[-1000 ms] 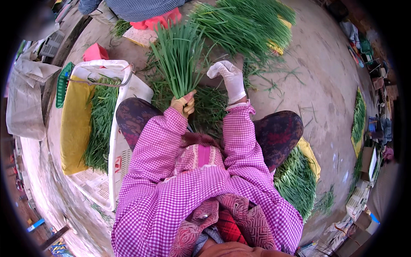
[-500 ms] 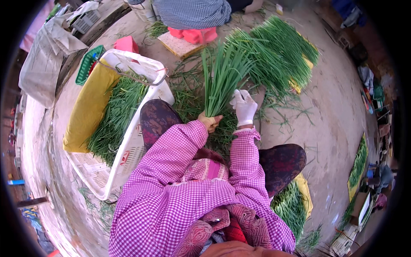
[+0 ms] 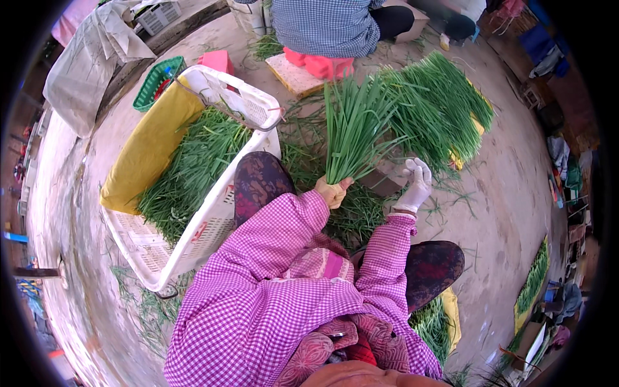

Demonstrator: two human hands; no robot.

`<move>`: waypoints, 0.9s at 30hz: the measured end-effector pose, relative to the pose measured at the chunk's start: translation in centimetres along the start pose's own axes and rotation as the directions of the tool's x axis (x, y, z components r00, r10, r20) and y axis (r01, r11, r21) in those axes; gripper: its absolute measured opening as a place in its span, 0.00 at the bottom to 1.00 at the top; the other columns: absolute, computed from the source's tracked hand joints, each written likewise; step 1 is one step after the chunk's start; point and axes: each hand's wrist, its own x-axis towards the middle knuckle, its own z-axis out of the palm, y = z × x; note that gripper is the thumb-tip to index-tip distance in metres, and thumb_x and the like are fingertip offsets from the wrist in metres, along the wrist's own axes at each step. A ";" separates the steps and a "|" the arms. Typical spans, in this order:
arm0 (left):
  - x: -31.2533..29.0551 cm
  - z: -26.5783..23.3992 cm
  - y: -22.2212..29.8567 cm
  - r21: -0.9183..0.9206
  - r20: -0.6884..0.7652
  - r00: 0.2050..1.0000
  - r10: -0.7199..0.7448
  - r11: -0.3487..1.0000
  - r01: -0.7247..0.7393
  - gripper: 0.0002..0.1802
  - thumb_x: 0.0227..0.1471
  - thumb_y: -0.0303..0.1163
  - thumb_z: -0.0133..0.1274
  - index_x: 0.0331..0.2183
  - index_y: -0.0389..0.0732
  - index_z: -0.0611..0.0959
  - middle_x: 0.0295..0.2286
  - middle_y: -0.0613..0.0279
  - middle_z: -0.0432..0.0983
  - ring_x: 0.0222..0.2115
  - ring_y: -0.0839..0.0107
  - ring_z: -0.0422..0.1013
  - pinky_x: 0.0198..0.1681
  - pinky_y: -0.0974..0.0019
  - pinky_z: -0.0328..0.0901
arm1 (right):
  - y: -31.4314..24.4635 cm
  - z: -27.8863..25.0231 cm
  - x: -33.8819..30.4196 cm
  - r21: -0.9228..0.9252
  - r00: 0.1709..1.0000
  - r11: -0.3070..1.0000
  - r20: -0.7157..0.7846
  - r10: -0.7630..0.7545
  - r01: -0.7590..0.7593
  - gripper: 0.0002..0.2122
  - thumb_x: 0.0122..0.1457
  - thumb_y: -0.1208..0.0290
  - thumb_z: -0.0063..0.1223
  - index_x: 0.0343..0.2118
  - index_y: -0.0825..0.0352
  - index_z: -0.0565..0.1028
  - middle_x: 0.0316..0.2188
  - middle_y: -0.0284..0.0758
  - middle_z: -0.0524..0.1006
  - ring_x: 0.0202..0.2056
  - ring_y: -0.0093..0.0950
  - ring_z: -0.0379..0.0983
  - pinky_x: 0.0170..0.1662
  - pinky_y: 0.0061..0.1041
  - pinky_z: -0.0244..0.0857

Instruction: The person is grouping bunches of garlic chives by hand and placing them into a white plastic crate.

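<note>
My left hand [image 3: 333, 193], in a pale yellow glove, grips the lower stems of a bunch of garlic chives [image 3: 353, 132]. Its long flat leaves fan upward and away from me. To the right of the bunch, apart from it, is my right hand [image 3: 418, 185] in a white glove. Its fingers are curled together near thin leaf ends, and whatever they hold is too small to make out. Loose chives [image 3: 354, 213] lie between my knees, below the bunch. A large pile of chives [image 3: 438, 106] lies beyond my right hand, on yellow cloth.
At my left stands a white plastic basket [image 3: 193, 242] with a yellow sack [image 3: 151, 148] and more chives inside. A green basket [image 3: 158, 84] is behind it. Ahead, a person [image 3: 325, 29] sits on a red seat [image 3: 325, 63]. More chives [image 3: 431, 326] lie by my right knee.
My right hand has moved right and toward me, away from the bunch. My left hand still grips the chives. The whole view has shifted slightly, showing more of the person ahead.
</note>
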 end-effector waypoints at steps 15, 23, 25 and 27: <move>-0.2 0.0 0.9 -0.043 -0.015 0.999 0.049 0.998 -0.050 0.22 0.54 0.47 0.48 0.42 0.39 0.75 0.07 0.71 0.55 0.04 0.80 0.47 0.07 0.74 0.40 | -1.0 -1.3 0.7 0.083 0.997 0.994 -0.042 -0.067 0.070 0.10 0.61 0.71 0.44 0.35 0.73 0.75 0.29 0.36 0.78 0.31 0.24 0.73 0.39 0.21 0.66; 0.0 0.2 0.4 -0.015 0.040 0.997 0.060 0.998 -0.060 0.11 0.53 0.41 0.51 0.31 0.44 0.75 0.07 0.70 0.55 0.03 0.79 0.47 0.06 0.74 0.40 | -1.5 -0.2 0.2 -0.562 0.881 0.678 0.285 -0.379 0.474 0.07 0.49 0.69 0.58 0.31 0.61 0.79 0.30 0.31 0.78 0.35 0.30 0.70 0.42 0.27 0.62; 0.0 0.0 0.1 -0.004 0.058 0.997 0.055 0.998 -0.055 0.09 0.54 0.40 0.51 0.29 0.45 0.74 0.06 0.70 0.55 0.03 0.79 0.47 0.05 0.75 0.40 | -1.2 0.4 0.0 -0.615 0.804 0.519 0.424 -0.416 0.593 0.08 0.46 0.65 0.60 0.29 0.61 0.78 0.28 0.30 0.77 0.35 0.31 0.70 0.42 0.29 0.61; 0.0 -0.1 0.0 0.010 0.076 0.996 0.043 0.999 -0.044 0.08 0.54 0.38 0.51 0.29 0.45 0.73 0.07 0.70 0.55 0.03 0.79 0.46 0.05 0.75 0.40 | -0.8 0.7 -0.3 -0.670 0.789 0.417 0.531 -0.307 0.614 0.09 0.45 0.63 0.61 0.28 0.61 0.78 0.23 0.30 0.76 0.32 0.33 0.70 0.43 0.31 0.59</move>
